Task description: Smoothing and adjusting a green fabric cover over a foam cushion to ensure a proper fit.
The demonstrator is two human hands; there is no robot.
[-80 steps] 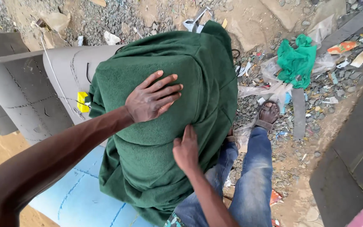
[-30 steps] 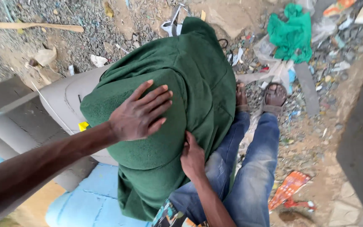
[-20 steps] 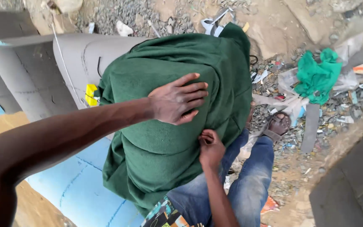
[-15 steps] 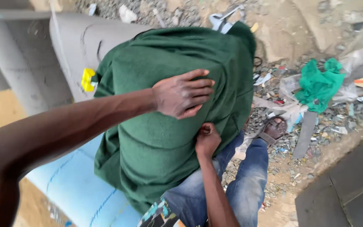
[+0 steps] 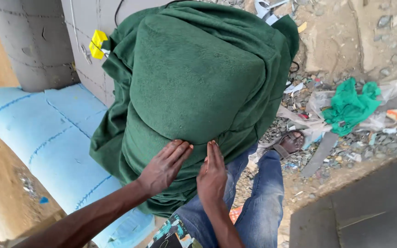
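Note:
A dark green plush fabric (image 5: 194,78) is draped over a rounded, cushion-like form that fills the middle of the head view. My left hand (image 5: 164,166) lies flat on the fabric's near lower edge, fingers spread. My right hand (image 5: 212,174) presses beside it, fingers straight and together, almost touching the left. Neither hand grips anything. My legs in blue jeans (image 5: 258,202) stand just right of the form, one sandalled foot (image 5: 290,143) on the ground.
A grey upholstered piece (image 5: 37,41) with a yellow tag (image 5: 98,43) stands behind the form. Light blue foam (image 5: 47,133) lies at left. Gravel ground at right holds scraps, a bright green cloth (image 5: 349,105) and plastic litter. A dark slab (image 5: 373,206) is lower right.
My left hand has come down from the top of the green form to its near lower edge. My right hand opened flat beside it. The view moved closer.

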